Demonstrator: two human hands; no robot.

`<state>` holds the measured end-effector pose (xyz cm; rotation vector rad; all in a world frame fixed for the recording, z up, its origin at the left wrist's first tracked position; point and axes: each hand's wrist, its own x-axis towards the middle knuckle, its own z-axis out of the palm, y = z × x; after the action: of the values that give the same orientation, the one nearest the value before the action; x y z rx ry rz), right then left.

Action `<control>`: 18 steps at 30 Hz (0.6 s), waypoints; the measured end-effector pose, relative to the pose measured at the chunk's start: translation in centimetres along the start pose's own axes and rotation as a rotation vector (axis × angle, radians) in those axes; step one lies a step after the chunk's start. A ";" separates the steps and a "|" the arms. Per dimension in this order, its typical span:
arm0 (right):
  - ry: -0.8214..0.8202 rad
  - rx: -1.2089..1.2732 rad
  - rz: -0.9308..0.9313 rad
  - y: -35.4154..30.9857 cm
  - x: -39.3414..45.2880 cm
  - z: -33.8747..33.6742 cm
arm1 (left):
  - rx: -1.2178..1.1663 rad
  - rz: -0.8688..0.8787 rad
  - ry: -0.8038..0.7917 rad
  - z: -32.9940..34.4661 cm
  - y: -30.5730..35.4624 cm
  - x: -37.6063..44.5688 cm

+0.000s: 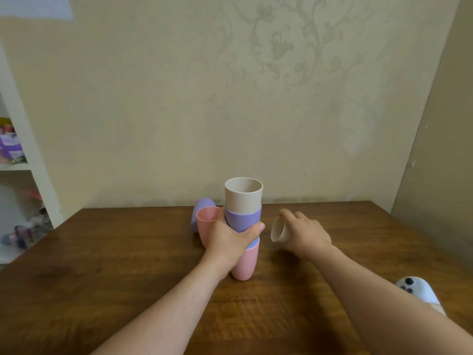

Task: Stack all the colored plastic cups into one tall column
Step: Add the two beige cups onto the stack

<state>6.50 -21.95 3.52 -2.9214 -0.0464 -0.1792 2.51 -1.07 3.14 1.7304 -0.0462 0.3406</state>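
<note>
A column of nested cups (243, 216) stands mid-table: pink at the bottom, a blue rim above it, then purple, with a beige cup on top. My left hand (230, 238) is wrapped around the column's middle. To its right, my right hand (304, 233) grips a loose beige cup (277, 230) tipped on its side, mouth facing left. Behind my left hand stands a single pink cup (206, 221), partly hidden. A purple cup (200, 211) lies behind that one.
The brown wooden table (128, 265) ends at a papered wall. A white device with dark buttons (419, 290) lies at the right edge, by my right forearm. White shelves with small items (15, 155) stand at the left.
</note>
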 end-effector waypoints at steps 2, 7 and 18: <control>0.089 0.283 0.056 0.5 -0.1 0.2 | -0.003 -0.004 -0.004 0.0 0.0 0.0; 0.100 0.763 0.194 0.9 -1.8 2.1 | -0.043 -0.002 -0.009 0.1 0.2 -0.5; 0.165 0.881 0.172 -0.1 -4.2 4.0 | -0.075 0.044 -0.010 -1.3 3.2 -0.7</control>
<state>2.80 -21.03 -0.90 -2.0139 0.1220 -0.2820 0.94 -0.55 6.21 1.6589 -0.1026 0.3583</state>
